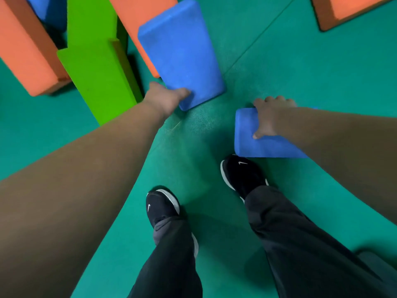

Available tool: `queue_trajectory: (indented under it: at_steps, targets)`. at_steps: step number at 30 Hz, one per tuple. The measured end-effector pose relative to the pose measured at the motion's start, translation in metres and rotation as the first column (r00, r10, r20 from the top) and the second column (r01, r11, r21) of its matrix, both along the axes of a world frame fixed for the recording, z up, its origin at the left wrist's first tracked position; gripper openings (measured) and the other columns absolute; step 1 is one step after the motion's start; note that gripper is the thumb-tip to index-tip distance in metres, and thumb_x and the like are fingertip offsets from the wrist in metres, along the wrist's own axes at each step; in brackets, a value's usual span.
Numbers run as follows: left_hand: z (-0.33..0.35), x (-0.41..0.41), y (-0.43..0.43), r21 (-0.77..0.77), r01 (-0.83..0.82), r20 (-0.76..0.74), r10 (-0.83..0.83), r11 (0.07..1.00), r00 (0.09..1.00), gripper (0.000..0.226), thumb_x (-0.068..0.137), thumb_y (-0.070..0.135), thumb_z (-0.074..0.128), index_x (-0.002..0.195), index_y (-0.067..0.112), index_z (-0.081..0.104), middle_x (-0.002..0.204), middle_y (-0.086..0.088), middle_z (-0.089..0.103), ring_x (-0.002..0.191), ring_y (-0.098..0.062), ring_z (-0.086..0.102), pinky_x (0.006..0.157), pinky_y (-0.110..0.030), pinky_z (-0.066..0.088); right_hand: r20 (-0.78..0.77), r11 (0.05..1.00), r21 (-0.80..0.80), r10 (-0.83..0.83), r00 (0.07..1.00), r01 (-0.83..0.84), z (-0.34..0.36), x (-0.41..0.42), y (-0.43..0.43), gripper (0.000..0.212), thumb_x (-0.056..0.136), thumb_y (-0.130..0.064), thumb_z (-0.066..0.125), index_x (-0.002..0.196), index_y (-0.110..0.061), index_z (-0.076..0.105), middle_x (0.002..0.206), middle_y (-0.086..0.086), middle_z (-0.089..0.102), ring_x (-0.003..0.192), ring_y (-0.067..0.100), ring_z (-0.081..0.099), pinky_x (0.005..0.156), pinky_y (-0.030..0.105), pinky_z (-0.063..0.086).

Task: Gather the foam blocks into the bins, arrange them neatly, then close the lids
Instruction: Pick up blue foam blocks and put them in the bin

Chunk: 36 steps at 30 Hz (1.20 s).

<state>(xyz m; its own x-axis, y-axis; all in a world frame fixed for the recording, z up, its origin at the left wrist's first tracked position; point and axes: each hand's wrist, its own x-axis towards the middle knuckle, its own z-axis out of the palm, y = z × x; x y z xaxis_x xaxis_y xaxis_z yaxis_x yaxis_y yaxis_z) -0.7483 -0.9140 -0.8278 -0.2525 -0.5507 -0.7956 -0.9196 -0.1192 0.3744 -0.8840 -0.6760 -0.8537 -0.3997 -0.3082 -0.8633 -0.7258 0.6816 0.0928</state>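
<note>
- Blue rectangular foam block, tilted, is grasped at its near corner by left hand.
- Smaller blue foam block is clasped by right hand.

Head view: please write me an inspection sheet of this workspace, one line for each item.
Surface: green floor mat, seams visible.
Job's things: large blue block, its near corner gripped by the left hand; small blue block, gripped from above by the right hand; beyond them green block, left orange block, middle orange block, right orange block, far blue block; no bins in view.
Clutter: nothing seen.
Grippers: each hand holds one blue block.
Cables: nothing seen.
Surroundings: the person's black shoes and dark trousers.
</note>
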Motion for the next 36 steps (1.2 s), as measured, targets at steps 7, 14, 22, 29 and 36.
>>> queue_trajectory:
  at_steps: [7, 14, 22, 29, 36]
  targets:
    - [-0.019, -0.019, 0.001, 0.07, -0.295, -0.228, 0.304, 0.953, 0.925, 0.086, 0.073, 0.037, 0.094, 0.139, 0.017, 0.042, 0.133, 0.009, 0.059, 0.115, -0.011, 0.06, 0.105, -0.033, 0.05, 0.06, 0.988, -0.028, -0.149, 0.987, 0.15, -0.001, -0.005, 0.004, 0.103, 0.054, -0.051, 0.095, 0.132, -0.021, 0.036, 0.132, 0.006, 0.054, 0.119, 0.038, 0.054, 0.093, 0.051, 0.048]
    - [-0.027, -0.02, -0.007, 0.086, -0.339, -0.199, 0.349, 0.937, 0.916, 0.08, 0.074, 0.041, 0.092, 0.136, 0.015, 0.048, 0.122, 0.009, 0.061, 0.091, -0.003, 0.06, 0.079, -0.028, 0.053, 0.042, 0.996, 0.07, 0.059, 0.997, -0.061, 0.008, -0.011, 0.002, 0.117, 0.048, -0.075, 0.086, 0.146, -0.025, 0.044, 0.138, 0.007, 0.042, 0.129, 0.036, 0.041, 0.099, 0.049, 0.048]
    - [0.005, 0.004, -0.014, 0.074, -0.361, -0.267, 0.367, 0.93, 0.891, 0.087, 0.056, 0.055, 0.094, 0.126, 0.021, 0.055, 0.116, 0.01, 0.068, 0.097, -0.01, 0.07, 0.082, -0.032, 0.058, 0.005, 0.991, -0.056, -0.12, 0.993, 0.12, 0.044, 0.012, -0.023, 0.097, 0.056, -0.059, 0.091, 0.128, -0.02, 0.04, 0.127, 0.011, 0.054, 0.115, 0.04, 0.059, 0.089, 0.048, 0.052]
    - [0.095, 0.115, -0.067, 0.06, -0.473, -0.097, 0.477, 0.879, 0.874, 0.111, 0.029, 0.066, 0.094, 0.123, 0.016, 0.063, 0.109, 0.0, 0.075, 0.089, -0.023, 0.076, 0.083, -0.043, 0.063, -0.059, 0.982, -0.155, -0.118, 0.991, 0.108, 0.149, 0.038, -0.105, 0.088, 0.062, -0.061, 0.086, 0.127, -0.02, 0.042, 0.128, 0.01, 0.057, 0.121, 0.038, 0.059, 0.093, 0.045, 0.047]
    - [0.258, 0.267, -0.107, -0.137, -0.66, -0.113, 0.651, 0.738, 0.751, 0.109, 0.042, 0.066, 0.093, 0.131, 0.02, 0.049, 0.122, 0.0, 0.065, 0.101, -0.026, 0.068, 0.093, -0.047, 0.057, 0.009, 0.894, -0.446, 0.051, 0.999, -0.041, 0.269, 0.109, -0.241, 0.114, 0.058, -0.079, 0.077, 0.138, -0.007, 0.038, 0.136, 0.017, 0.056, 0.126, 0.038, 0.059, 0.101, 0.048, 0.05]
